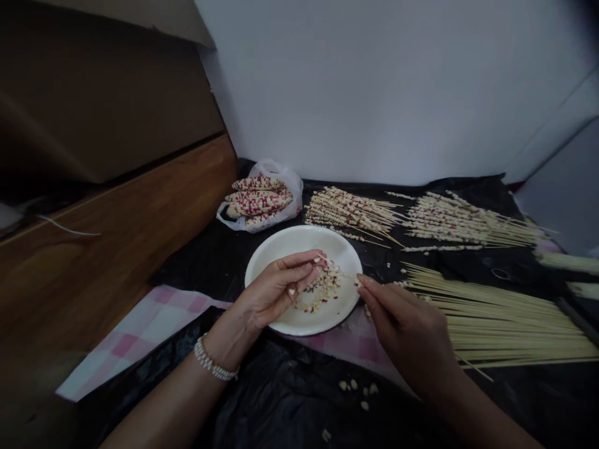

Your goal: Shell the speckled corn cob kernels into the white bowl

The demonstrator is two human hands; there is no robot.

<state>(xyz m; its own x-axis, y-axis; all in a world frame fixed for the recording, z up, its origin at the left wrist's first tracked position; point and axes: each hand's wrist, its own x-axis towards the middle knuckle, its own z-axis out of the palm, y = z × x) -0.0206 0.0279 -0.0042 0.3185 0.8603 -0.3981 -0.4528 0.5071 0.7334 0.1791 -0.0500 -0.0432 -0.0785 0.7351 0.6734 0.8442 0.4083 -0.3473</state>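
Note:
A white bowl [262, 262] with loose pale and red corn kernels [322, 290] in it stands in the middle. Over its left side is my left hand [281, 284], palm up, its thumb and fingers closed around a kernel near the tip of a thin skewer; another kernel rests on the fingers. My right hand [402, 324], at the bowl's right rim, pinches the skewer, which carries some kernels. Part of the skewer is hidden by my right hand.
Speckled corn cobs [259, 202] lie in a plastic bag behind the bowl. Filled skewers [350, 209] and a second pile [453, 218] are at the back right. Bare skewers [510, 321] lie at the right. Several kernels [365, 391] are on the black sheet [281, 399] in front.

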